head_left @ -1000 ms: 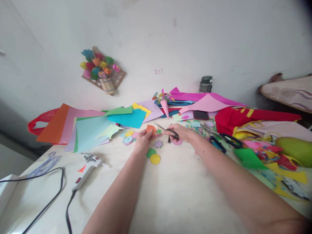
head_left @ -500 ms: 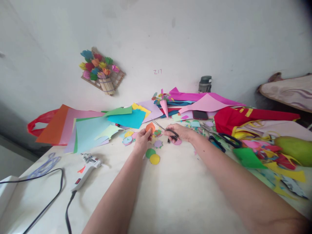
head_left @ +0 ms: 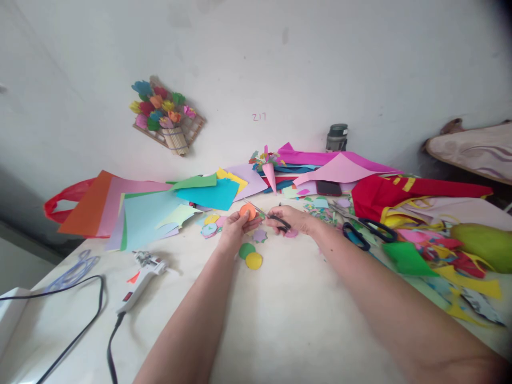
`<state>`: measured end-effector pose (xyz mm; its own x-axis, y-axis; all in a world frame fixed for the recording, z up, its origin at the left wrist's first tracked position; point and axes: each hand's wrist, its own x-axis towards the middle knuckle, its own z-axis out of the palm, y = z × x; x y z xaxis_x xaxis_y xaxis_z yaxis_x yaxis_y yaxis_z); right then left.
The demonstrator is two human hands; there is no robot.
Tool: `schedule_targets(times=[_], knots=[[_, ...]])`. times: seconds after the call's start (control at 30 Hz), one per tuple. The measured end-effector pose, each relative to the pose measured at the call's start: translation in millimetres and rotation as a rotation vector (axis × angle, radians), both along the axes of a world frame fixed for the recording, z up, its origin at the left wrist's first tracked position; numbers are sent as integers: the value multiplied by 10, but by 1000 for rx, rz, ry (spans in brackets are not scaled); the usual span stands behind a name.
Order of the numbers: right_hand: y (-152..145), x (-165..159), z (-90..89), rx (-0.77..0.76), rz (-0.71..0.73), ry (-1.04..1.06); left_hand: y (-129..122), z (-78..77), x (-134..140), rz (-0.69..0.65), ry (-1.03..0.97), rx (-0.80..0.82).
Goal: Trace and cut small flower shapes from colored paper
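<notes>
Between the thumb and fingers of my left hand (head_left: 234, 228) is an orange paper circle (head_left: 248, 211), held up above the table. My right hand (head_left: 291, 217) is closed on the dark handles of a pair of scissors (head_left: 280, 221), whose blades point left to the edge of the orange paper. Whether the blades touch the paper I cannot tell. Just below my hands lie a scallop-edged lilac paper piece (head_left: 260, 236), a green paper circle (head_left: 247, 251) and a yellow paper circle (head_left: 254, 261). Left of my left hand is a small pile of pastel paper cut-outs (head_left: 210, 229).
A white glue gun (head_left: 140, 285) with a black cord lies at the left. Coloured paper sheets (head_left: 156, 213) spread along the back. At the right are dark-handled scissors (head_left: 378, 230), red cloth (head_left: 376, 200), a green fruit (head_left: 486, 246) and paper scraps. A phone (head_left: 328, 188) lies behind.
The orange paper has turned in my left hand and now shows a rounder face. The scissors' blades have shifted slightly left and lower beside it. My forearms stay nearly in place.
</notes>
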<state>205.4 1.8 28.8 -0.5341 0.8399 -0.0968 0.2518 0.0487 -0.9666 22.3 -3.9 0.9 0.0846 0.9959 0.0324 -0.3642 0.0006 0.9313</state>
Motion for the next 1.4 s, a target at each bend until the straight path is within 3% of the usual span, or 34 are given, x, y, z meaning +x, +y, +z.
schedule_targets(times=[0.27, 1.4], knots=[[-43, -39, 36, 23, -23, -17, 18, -28, -9, -27, -69, 16], [-33, -35, 22, 11, -39, -10, 12, -18, 6, 14, -36, 13]])
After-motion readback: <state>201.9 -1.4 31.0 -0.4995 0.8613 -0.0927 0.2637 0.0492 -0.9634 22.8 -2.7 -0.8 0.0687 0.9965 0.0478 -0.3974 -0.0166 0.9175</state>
